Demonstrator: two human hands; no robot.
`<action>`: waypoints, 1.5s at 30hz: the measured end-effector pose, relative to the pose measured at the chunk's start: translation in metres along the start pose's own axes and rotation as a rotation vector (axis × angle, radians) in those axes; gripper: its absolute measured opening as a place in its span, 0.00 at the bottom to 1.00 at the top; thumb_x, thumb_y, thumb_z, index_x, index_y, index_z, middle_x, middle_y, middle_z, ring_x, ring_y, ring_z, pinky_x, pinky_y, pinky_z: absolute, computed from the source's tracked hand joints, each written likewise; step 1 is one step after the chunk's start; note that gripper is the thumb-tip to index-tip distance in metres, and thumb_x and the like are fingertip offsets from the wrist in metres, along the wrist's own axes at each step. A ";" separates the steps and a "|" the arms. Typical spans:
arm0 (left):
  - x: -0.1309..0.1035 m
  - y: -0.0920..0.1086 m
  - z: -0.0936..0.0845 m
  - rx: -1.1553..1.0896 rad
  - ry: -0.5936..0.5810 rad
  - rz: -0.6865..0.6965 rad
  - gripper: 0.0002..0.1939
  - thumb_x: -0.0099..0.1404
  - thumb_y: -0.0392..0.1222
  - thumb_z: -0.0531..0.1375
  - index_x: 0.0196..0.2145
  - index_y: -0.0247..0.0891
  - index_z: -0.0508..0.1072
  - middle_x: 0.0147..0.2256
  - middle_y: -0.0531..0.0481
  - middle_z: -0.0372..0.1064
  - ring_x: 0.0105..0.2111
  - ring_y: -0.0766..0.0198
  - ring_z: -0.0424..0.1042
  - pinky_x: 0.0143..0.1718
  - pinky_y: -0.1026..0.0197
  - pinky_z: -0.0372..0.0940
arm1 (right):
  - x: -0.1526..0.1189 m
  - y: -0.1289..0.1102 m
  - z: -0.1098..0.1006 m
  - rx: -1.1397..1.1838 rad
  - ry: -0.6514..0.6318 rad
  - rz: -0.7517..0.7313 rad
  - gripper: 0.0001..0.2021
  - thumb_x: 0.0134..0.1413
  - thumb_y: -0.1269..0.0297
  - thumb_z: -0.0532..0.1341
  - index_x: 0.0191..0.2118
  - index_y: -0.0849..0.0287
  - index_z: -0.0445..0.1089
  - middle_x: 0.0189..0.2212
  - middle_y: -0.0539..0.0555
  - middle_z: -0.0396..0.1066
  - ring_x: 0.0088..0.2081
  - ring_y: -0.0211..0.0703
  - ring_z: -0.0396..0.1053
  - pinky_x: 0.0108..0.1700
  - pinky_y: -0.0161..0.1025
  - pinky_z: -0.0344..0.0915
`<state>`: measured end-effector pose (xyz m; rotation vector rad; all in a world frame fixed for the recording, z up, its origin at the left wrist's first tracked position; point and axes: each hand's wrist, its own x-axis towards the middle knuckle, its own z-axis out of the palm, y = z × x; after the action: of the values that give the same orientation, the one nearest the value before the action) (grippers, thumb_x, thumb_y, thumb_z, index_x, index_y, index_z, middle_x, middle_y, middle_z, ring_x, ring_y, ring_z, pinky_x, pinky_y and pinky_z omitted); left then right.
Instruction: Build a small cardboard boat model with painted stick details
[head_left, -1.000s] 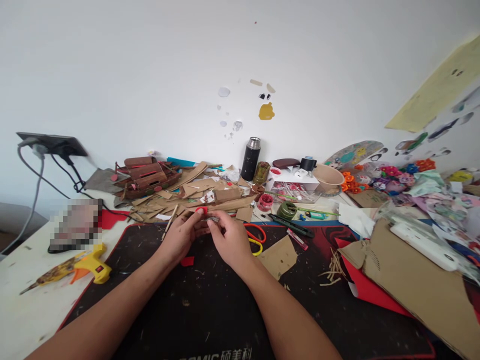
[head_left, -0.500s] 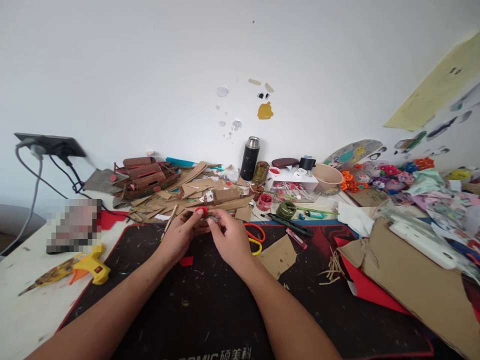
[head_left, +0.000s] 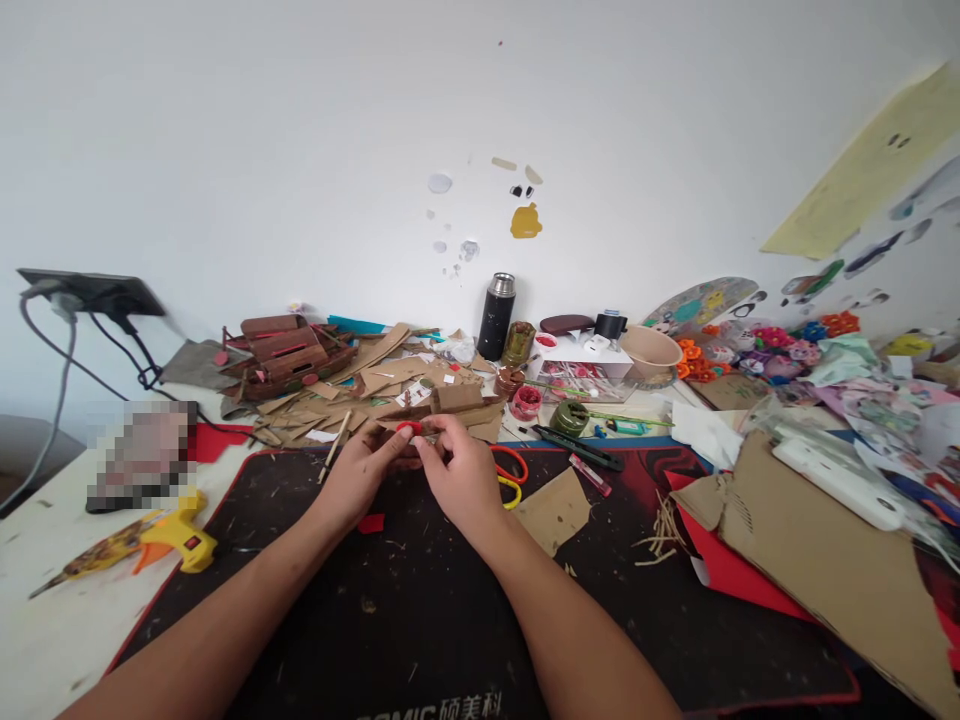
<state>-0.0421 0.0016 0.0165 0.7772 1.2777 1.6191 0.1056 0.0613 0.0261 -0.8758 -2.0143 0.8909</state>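
- Holding the red strip (head_left: 410, 428) between thumb and fingers, the left hand (head_left: 361, 468) keeps it above the far edge of the dark desk mat (head_left: 420, 610), just short of the cardboard offcuts.
- Half a second ago the strip looked taller; it now shows as a low, flattened oval, so it seems to have been tipped or turned.
- The right hand (head_left: 459, 478) sits at the strip's 3 o'clock, thumb and forefinger bent in close beside it. Whether they grip it too, or something smaller, I cannot tell.
- My reading: this is fine two-handed adjusting, with the strip's angle being worked and the piece not yet set down.
- Nothing around it appears to have moved; only the view has shifted slightly.
- From the strip, the red scrap (head_left: 371, 523) lies at 7 o'clock, the yellow hot glue gun (head_left: 174, 535) at 8, the scissors (head_left: 511, 490) at 4 and the brown model boat (head_left: 296, 362) at 10, all apart from both hands.
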 end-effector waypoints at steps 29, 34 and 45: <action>0.000 -0.004 0.001 -0.176 -0.026 -0.078 0.24 0.58 0.60 0.75 0.38 0.37 0.78 0.34 0.45 0.82 0.38 0.50 0.84 0.41 0.50 0.80 | 0.002 -0.001 -0.002 -0.169 -0.031 0.008 0.05 0.68 0.63 0.63 0.45 0.54 0.76 0.24 0.47 0.75 0.27 0.42 0.72 0.31 0.36 0.54; 0.004 -0.003 -0.003 -0.219 0.022 -0.074 0.24 0.57 0.60 0.75 0.38 0.38 0.77 0.31 0.48 0.80 0.33 0.54 0.82 0.39 0.52 0.79 | 0.002 -0.001 -0.001 0.089 0.005 0.056 0.05 0.65 0.60 0.64 0.40 0.55 0.74 0.19 0.43 0.66 0.22 0.40 0.64 0.29 0.36 0.55; 0.007 0.000 -0.005 -0.160 0.028 -0.009 0.24 0.64 0.59 0.69 0.48 0.37 0.78 0.42 0.41 0.83 0.38 0.50 0.84 0.43 0.49 0.78 | 0.019 0.003 -0.007 0.983 0.138 0.428 0.20 0.48 0.49 0.74 0.35 0.55 0.67 0.13 0.36 0.56 0.12 0.30 0.50 0.15 0.30 0.44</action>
<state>-0.0497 0.0056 0.0151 0.6507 1.1531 1.7070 0.1032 0.0806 0.0337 -0.7394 -1.0264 1.7729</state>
